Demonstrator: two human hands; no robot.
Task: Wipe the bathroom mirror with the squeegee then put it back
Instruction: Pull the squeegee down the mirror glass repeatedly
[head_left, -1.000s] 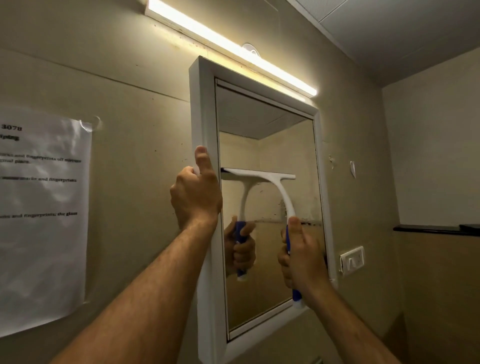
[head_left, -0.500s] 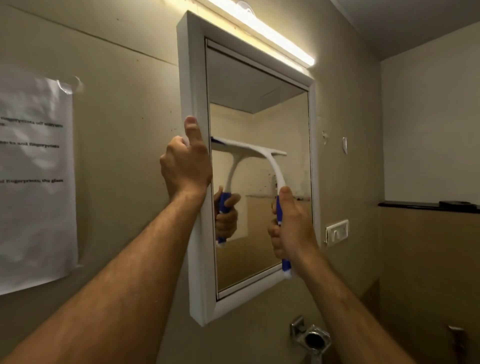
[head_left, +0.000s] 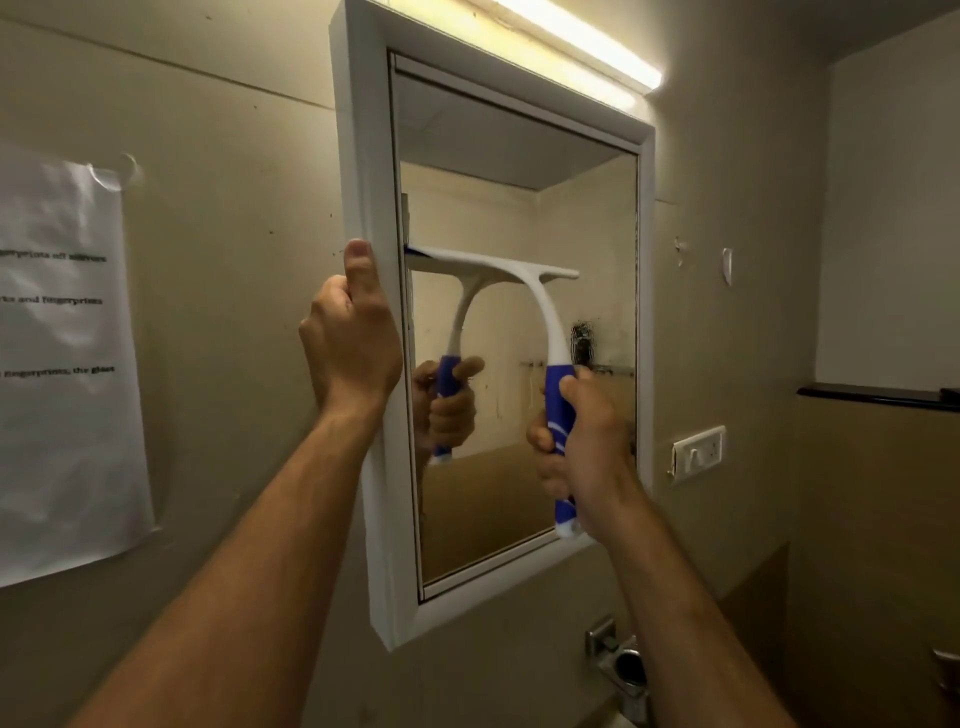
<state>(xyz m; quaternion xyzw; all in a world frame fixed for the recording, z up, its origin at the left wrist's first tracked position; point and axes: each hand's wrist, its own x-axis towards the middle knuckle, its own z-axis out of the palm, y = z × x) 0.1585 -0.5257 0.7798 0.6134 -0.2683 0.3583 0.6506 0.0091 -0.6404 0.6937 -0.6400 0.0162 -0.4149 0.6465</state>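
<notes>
A white-framed mirror (head_left: 363, 156) hangs on the beige wall. My left hand (head_left: 350, 338) grips the frame's left edge, thumb up along it. My right hand (head_left: 582, 441) grips the blue handle of a white squeegee (head_left: 540, 306). Its blade lies flat against the glass at about mid-height, reaching from the left inner edge to the middle. The glass reflects the squeegee and my right hand. A dark smudge (head_left: 582, 340) shows on the glass just above my right hand.
A printed paper sheet (head_left: 62, 364) is taped to the wall at left. A tube light (head_left: 582, 47) glows above the mirror. A white wall switch (head_left: 698, 452) sits right of the frame, a dark ledge (head_left: 872, 397) farther right, a metal fitting (head_left: 621, 660) below.
The view has tilted down, so the mirror sits higher in frame. The squeegee blade has slid a little lower on the glass. My left hand keeps its grip on the frame.
</notes>
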